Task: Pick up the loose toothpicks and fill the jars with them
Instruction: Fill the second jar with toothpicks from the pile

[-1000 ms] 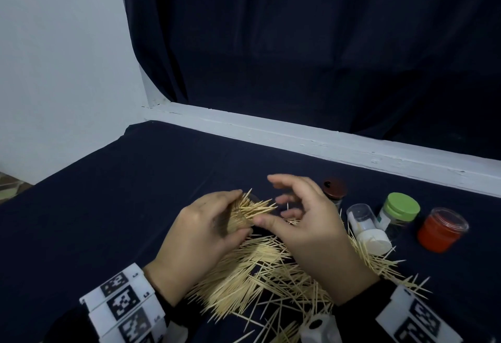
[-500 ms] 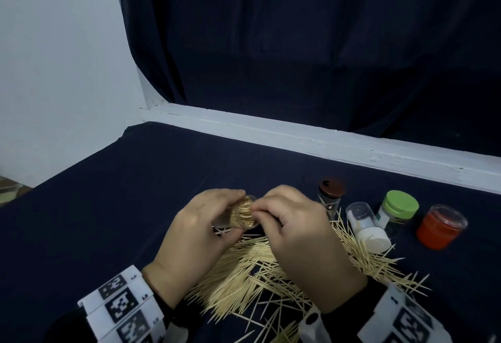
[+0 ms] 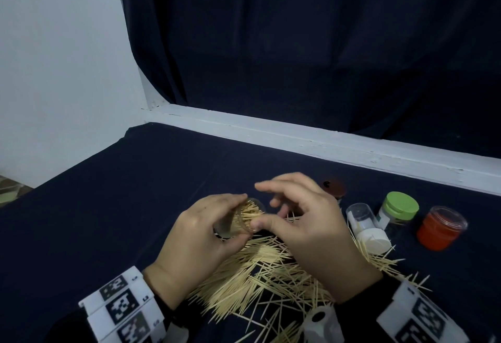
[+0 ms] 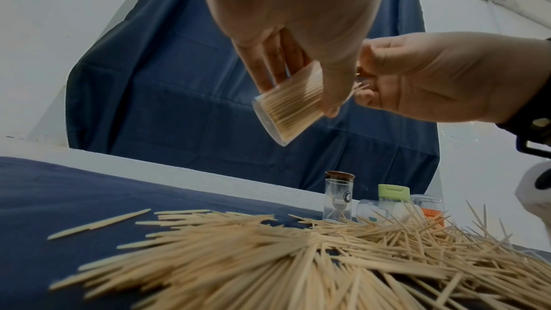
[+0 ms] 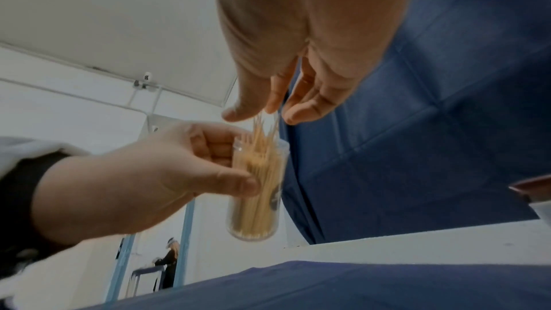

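My left hand (image 3: pixel 200 237) grips a clear jar (image 3: pixel 230 227) packed with toothpicks, tilted with its mouth toward my right hand (image 3: pixel 298 215). The right hand's fingers are spread and loosely bent just above the mouth. Its thumb lies against the jar's rim. In the right wrist view the fingertips (image 5: pixel 298 112) touch the tips of toothpicks that stick out of the jar (image 5: pixel 256 192). The left wrist view shows the jar (image 4: pixel 286 107) held in the air above the loose toothpick pile (image 4: pixel 298 256). That pile (image 3: pixel 260 269) lies on the dark cloth under both hands.
To the right stand a brown-lidded jar (image 3: pixel 334 188), a green-lidded jar (image 3: pixel 398 207) and a red jar (image 3: pixel 439 228). A clear jar with a white cap (image 3: pixel 366 223) lies on its side. A white ledge (image 3: pixel 325 142) runs along the table's far edge.
A bundle stuck far out of the jar a second ago. My right hand then closed over the mouth and pushed it in. Now its fingers have lifted and spread.
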The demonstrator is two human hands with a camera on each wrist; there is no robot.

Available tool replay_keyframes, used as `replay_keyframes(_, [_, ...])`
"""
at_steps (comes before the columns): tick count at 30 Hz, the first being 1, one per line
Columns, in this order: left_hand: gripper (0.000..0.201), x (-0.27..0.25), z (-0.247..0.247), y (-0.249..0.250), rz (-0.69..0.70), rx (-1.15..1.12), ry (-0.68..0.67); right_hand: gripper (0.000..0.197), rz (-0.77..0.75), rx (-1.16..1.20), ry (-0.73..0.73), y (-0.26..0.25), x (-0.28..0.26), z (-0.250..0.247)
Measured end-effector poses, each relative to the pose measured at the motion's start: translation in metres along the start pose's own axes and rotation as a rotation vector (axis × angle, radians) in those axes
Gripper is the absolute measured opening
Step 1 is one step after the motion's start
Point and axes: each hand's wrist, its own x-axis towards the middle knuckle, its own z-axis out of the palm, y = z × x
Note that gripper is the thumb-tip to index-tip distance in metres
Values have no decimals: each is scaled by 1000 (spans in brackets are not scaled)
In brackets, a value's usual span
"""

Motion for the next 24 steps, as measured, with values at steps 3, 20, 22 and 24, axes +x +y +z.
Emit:
replay_keyframes(3, [51,0,-1,1,-2,-21,-6,13,-77,36,-4,1,1,2])
replay_keyframes(20, [49,2,-5,2,26,-147,36,11,-5,99,-26,10,1,2])
replay_keyframes(22, [50,1,-4,3,33,-153,28,8,-1,71,-23,12,1,4])
replay_keyframes(24, [50,2,-2,5,35,-161,34,5,-14,43,-7,13,0,9])
